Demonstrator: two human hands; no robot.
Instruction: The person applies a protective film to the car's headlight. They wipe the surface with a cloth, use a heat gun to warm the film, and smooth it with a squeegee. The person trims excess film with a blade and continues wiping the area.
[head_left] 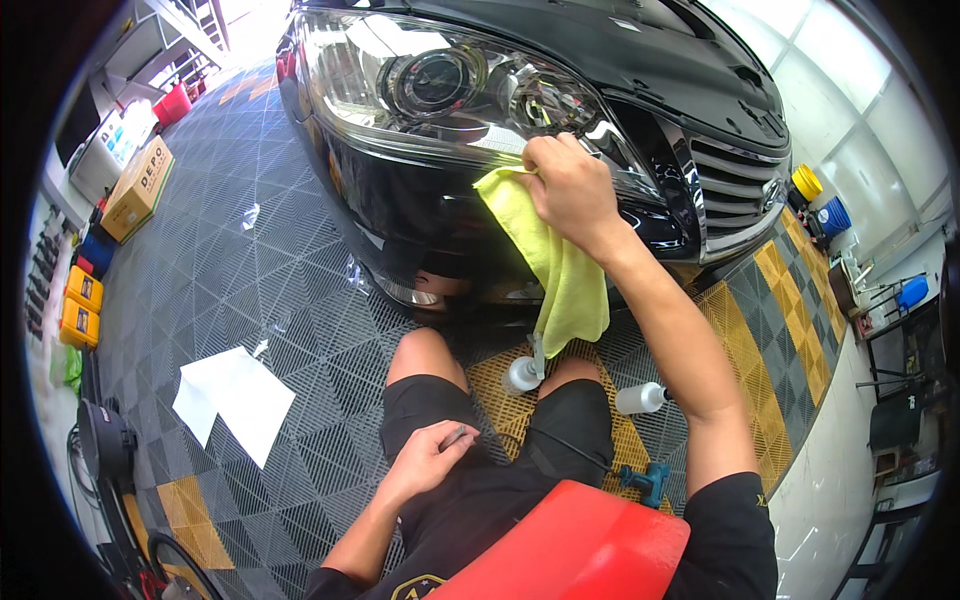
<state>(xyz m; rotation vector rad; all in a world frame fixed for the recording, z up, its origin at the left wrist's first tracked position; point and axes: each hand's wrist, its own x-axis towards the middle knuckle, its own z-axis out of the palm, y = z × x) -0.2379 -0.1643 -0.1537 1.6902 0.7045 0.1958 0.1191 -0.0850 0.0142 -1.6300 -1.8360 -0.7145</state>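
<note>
My right hand (575,190) pinches a yellow-green microfiber cloth (560,270) at the lower edge of a car headlight (430,85). The cloth hangs down in front of the black bumper (420,215). Over my right thigh, my left hand (432,458) is closed, with a small dark tip (455,435) showing at its fingers; the rest is hidden. On the floor between my knees stands a white spray bottle (521,376), partly behind the cloth's lower end. A second white bottle (640,398) lies beside my right knee.
A teal power tool (645,482) sits by my right hip. Close in front of me below is a smooth red panel (570,550). White paper sheets (235,400) lie on the tiled floor at left. Farther left are a cardboard box (138,190) and yellow cases (82,308).
</note>
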